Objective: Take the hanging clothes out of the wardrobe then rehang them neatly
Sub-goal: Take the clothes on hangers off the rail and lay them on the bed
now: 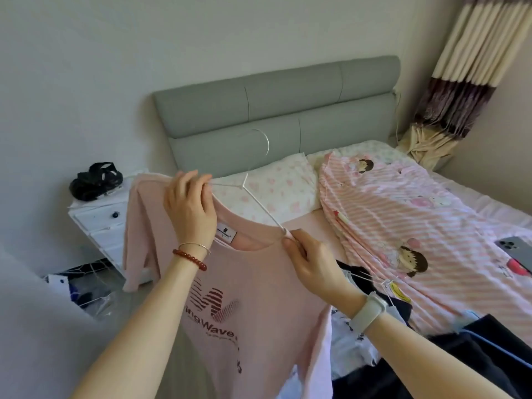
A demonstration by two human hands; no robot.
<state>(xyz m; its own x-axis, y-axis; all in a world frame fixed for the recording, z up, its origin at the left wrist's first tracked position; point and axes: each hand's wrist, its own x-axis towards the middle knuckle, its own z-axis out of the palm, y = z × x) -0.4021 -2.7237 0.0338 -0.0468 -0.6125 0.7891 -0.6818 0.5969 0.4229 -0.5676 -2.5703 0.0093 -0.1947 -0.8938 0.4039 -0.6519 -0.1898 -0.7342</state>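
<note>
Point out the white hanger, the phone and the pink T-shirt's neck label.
white hanger (pixel 260 207): head view, its right arm.
phone (pixel 516 250): head view, middle of its back.
neck label (pixel 226 233): head view, middle of the tag.

Both bare forearms reach forward and upward from the lower edge of the view. The left hand (pixel 190 205) is raised higher, fingers curled in a pinch, back toward the camera. The right hand (pixel 311 260) sits lower, fingertips pinched together, wrist bent.
</note>
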